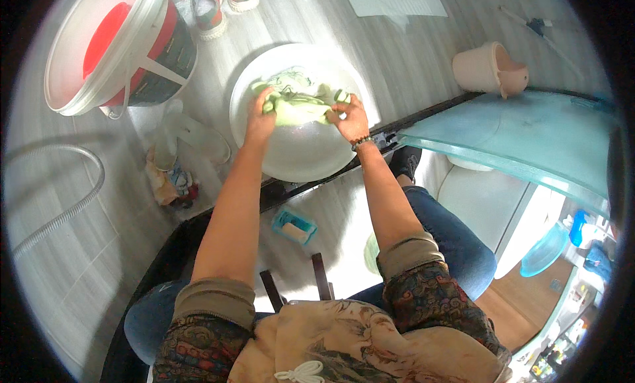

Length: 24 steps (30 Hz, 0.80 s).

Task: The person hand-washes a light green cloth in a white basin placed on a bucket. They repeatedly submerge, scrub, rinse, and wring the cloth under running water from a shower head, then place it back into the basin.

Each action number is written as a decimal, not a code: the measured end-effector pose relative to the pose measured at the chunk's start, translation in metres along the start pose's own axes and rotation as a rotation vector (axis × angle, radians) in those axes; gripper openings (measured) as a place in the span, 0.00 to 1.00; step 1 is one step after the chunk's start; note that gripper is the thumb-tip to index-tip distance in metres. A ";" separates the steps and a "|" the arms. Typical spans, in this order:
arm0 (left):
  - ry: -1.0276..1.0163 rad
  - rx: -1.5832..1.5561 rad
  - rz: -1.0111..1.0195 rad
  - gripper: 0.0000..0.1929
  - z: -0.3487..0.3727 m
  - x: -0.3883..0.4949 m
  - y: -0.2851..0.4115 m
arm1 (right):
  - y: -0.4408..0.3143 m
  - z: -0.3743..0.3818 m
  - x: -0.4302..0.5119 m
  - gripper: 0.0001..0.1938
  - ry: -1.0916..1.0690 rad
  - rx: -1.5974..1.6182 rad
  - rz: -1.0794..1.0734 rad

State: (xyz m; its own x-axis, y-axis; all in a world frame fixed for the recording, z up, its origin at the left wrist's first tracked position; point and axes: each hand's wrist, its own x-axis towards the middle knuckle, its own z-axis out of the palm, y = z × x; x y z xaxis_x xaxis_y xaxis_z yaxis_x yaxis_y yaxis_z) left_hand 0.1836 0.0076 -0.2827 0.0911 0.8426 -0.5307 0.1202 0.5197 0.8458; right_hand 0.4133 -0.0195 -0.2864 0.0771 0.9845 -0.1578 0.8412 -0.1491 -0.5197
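Observation:
A round white basin (310,159) stands on the floor in front of me. Over its middle, a light green cloth garment (297,110) with dark line markings is stretched between my hands. My left hand (260,117) grips the garment's left side, fingers curled over the bunched fabric. On the other side, my right hand (351,119) pinches an edge of it between thumb and fingers, with another fold of green cloth by the fingertips. A beaded bracelet (363,143) circles my right wrist. Part of the garment rests lower in the basin; the water level is hard to make out.
A large bucket (161,60) with red inside stands at upper left, near slippers (201,137), crumpled cloths (171,182) and a metal hose (92,199). A blue soap dish (293,226) lies below the basin. At right are a frosted glass door (511,130) and a pink dipper (478,70).

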 end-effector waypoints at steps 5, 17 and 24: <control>0.188 0.595 0.071 0.42 0.014 -0.018 -0.049 | 0.006 0.020 -0.011 0.10 -0.092 -0.052 0.215; 0.012 -0.939 -0.543 0.37 -0.004 0.000 -0.102 | -0.118 0.081 -0.028 0.19 -0.318 0.353 0.101; -0.744 -1.647 -0.241 0.32 -0.004 0.008 -0.090 | -0.170 0.041 -0.066 0.12 -0.033 0.195 -0.112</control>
State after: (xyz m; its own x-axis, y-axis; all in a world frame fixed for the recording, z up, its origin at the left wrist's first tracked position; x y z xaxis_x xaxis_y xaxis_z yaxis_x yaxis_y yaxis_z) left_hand 0.1696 -0.0318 -0.3635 0.6481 0.7453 -0.1566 -0.7495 0.5879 -0.3044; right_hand 0.2427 -0.0628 -0.2221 -0.0318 0.9928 -0.1157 0.7237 -0.0570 -0.6877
